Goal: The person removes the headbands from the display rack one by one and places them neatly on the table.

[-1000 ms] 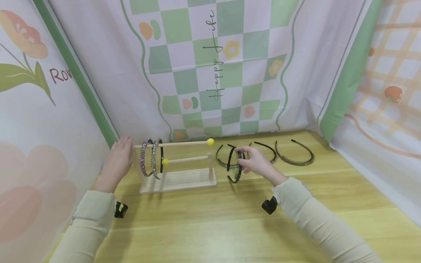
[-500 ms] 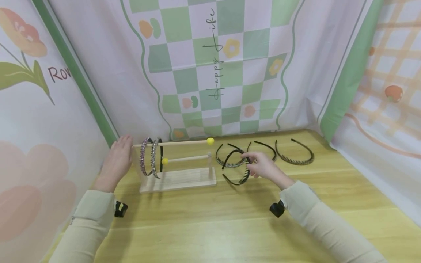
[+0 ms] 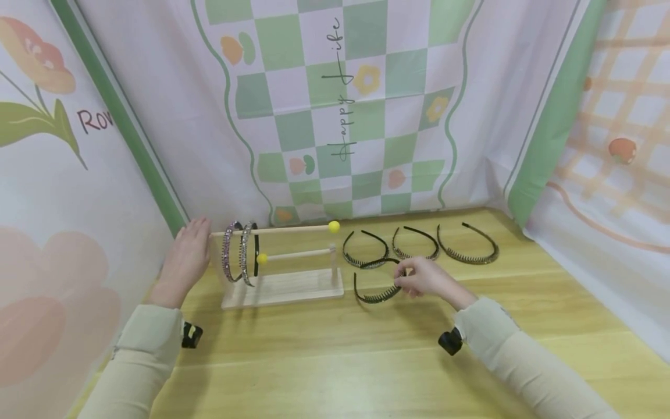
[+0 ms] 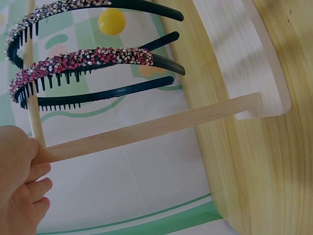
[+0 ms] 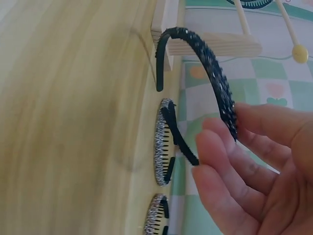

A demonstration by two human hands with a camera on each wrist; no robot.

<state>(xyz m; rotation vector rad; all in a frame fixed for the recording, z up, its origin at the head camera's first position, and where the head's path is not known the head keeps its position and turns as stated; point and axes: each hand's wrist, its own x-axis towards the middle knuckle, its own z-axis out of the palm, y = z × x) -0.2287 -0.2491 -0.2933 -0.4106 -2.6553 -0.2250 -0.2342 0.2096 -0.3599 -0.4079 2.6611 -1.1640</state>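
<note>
My right hand [image 3: 425, 278] pinches one end of a black beaded headband [image 3: 374, 293], whose other end is down at the table just right of the wooden stand [image 3: 285, 286]. In the right wrist view the headband [image 5: 203, 56] arches from my thumb and fingers [image 5: 230, 161] to the tabletop. My left hand [image 3: 187, 256] rests with straight fingers against the left end of the stand's upper rod [image 3: 282, 229]. In the left wrist view that hand [image 4: 19, 186] touches the upright post [image 4: 146, 129]. Three headbands [image 3: 242, 259] hang on the rod, also seen in the left wrist view [image 4: 83, 63].
Three more headbands lie in a row behind my right hand: one [image 3: 365, 251] nearest the stand, one [image 3: 416, 244] in the middle, one [image 3: 468, 245] at the right. Printed cloth walls [image 3: 335, 116] close in the wooden table [image 3: 340, 361] at the back and sides.
My right hand has lowered the black headband from upright to nearly flat on the table, drawing it right and towards me. The left hand has stayed at the rod.
</note>
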